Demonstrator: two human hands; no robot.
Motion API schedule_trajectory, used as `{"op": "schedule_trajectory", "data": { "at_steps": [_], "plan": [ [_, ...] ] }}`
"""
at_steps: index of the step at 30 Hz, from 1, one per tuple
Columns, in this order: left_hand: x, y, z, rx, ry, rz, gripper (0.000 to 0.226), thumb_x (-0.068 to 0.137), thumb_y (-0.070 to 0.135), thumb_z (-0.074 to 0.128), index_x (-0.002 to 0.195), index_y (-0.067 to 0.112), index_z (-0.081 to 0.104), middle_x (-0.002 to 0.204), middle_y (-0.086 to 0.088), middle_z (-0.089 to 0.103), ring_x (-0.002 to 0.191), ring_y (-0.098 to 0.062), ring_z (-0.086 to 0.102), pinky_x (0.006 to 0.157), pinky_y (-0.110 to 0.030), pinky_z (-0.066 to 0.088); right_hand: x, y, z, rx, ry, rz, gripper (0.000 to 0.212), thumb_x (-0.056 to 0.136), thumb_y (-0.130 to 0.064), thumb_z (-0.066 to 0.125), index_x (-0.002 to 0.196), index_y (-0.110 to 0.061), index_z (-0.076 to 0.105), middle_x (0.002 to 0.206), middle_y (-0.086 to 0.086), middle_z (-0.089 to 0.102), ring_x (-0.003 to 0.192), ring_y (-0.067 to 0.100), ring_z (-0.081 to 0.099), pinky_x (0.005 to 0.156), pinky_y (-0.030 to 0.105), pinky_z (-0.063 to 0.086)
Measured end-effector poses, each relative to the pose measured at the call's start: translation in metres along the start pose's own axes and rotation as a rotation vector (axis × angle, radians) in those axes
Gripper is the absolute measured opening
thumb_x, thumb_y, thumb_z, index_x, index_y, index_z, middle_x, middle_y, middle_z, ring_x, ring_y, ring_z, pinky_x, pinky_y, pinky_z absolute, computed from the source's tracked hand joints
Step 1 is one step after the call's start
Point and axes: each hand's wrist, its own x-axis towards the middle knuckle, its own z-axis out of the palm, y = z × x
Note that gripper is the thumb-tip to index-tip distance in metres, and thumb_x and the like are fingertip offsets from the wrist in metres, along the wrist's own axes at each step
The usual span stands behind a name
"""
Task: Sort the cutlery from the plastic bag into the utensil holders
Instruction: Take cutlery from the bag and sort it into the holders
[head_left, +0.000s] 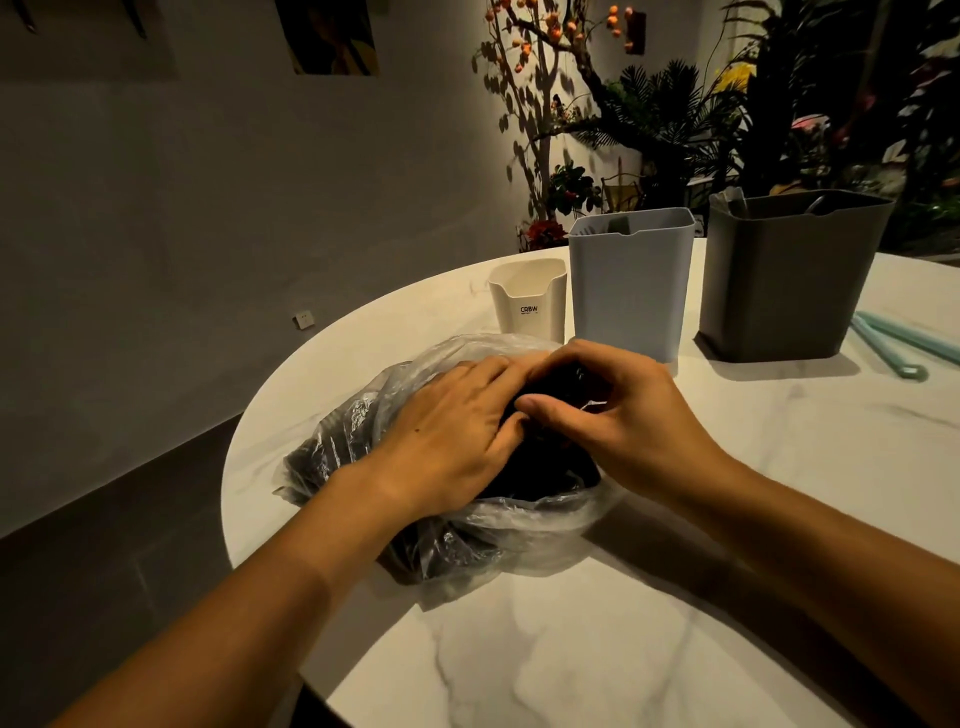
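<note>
While my left hand (452, 431) lies flat, fingers straight, on plastic bag (467, 525) of dark cutlery (540, 467), right hand (618, 415) curls into bag mouth; grasp unclear. Bag near left rim of round marble table (597, 649). Beyond bag: white holder (530, 301), grey holder (631, 291), dark holder (784, 280). Bare marble right of bag; wall, plants (675, 114) behind.

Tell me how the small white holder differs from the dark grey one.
The white holder is short and cream, printed CRBW; the dark grey holder is much taller, wider and unmarked. The white one stands leftmost, nearest the plastic bag; the grey one stands rightmost. Both stand upright, open-topped, on the marble table.
</note>
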Motion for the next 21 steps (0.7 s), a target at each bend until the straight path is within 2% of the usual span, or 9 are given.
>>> {"op": "schedule_trajectory", "data": {
  "at_steps": [4, 8, 10, 12, 14, 17, 21],
  "plan": [
    [-0.002, -0.002, -0.003, -0.107, -0.026, 0.014, 0.059, 0.090, 0.046, 0.035, 0.148, 0.038, 0.030, 0.140, 0.010, 0.051, 0.124, -0.012, 0.046, 0.108, -0.040, 0.040, -0.002, -0.004, 0.006, 0.013, -0.005, -0.089, 0.033, 0.079, -0.047, 0.065, 0.107, -0.031, 0.069, 0.101, -0.019, 0.069, 0.100, 0.001, 0.064, 0.085, 0.016, 0.053],
    [-0.004, -0.011, -0.004, -0.245, 0.024, 0.012, 0.053, 0.087, 0.054, 0.049, 0.138, 0.042, 0.043, 0.129, 0.016, 0.058, 0.115, -0.008, 0.054, 0.098, -0.037, 0.048, 0.000, -0.010, 0.003, -0.063, 0.012, -0.186, 0.030, 0.082, -0.044, 0.065, 0.104, -0.024, 0.072, 0.096, -0.015, 0.069, 0.094, 0.002, 0.066, 0.082, 0.016, 0.055],
    [-0.005, -0.014, -0.003, -0.231, 0.018, -0.032, 0.062, 0.085, 0.060, 0.059, 0.141, 0.044, 0.041, 0.132, 0.017, 0.057, 0.115, -0.006, 0.053, 0.098, -0.037, 0.049, 0.001, -0.012, -0.002, -0.069, 0.022, -0.207, 0.026, 0.083, -0.040, 0.067, 0.102, -0.023, 0.072, 0.094, -0.014, 0.070, 0.092, 0.002, 0.066, 0.078, 0.015, 0.055],
    [-0.004, -0.016, -0.002, -0.172, -0.007, -0.088, 0.074, 0.083, 0.060, 0.068, 0.147, 0.042, 0.037, 0.139, 0.015, 0.053, 0.121, -0.008, 0.051, 0.103, -0.038, 0.048, 0.003, -0.013, -0.006, -0.041, 0.024, -0.189, 0.023, 0.083, -0.037, 0.069, 0.100, -0.022, 0.072, 0.093, -0.011, 0.071, 0.092, 0.003, 0.068, 0.077, 0.016, 0.056],
    [-0.002, -0.018, -0.001, -0.156, -0.008, -0.115, 0.077, 0.082, 0.060, 0.069, 0.149, 0.041, 0.036, 0.142, 0.014, 0.052, 0.124, -0.010, 0.050, 0.106, -0.040, 0.046, 0.005, -0.014, -0.010, -0.009, 0.028, -0.146, 0.022, 0.082, -0.034, 0.070, 0.098, -0.020, 0.073, 0.090, -0.010, 0.071, 0.089, 0.003, 0.068, 0.075, 0.017, 0.057],
    [-0.001, -0.015, -0.001, -0.143, -0.002, -0.125, 0.080, 0.076, 0.066, 0.067, 0.147, 0.040, 0.038, 0.139, 0.015, 0.054, 0.122, -0.010, 0.051, 0.104, -0.041, 0.047, 0.009, -0.016, -0.017, 0.057, 0.094, -0.076, 0.016, 0.083, -0.030, 0.072, 0.093, -0.018, 0.072, 0.081, -0.010, 0.070, 0.079, 0.006, 0.068, 0.065, 0.016, 0.054],
    [-0.002, -0.002, -0.006, -0.140, 0.195, -0.079, 0.072, 0.075, 0.071, 0.062, 0.134, 0.032, 0.052, 0.126, 0.015, 0.059, 0.114, -0.006, 0.053, 0.098, -0.031, 0.048, 0.015, -0.014, -0.023, 0.099, 0.190, 0.005, 0.010, 0.084, -0.030, 0.071, 0.089, -0.022, 0.070, 0.076, -0.009, 0.069, 0.070, 0.006, 0.067, 0.059, 0.016, 0.053]
  ]
}}
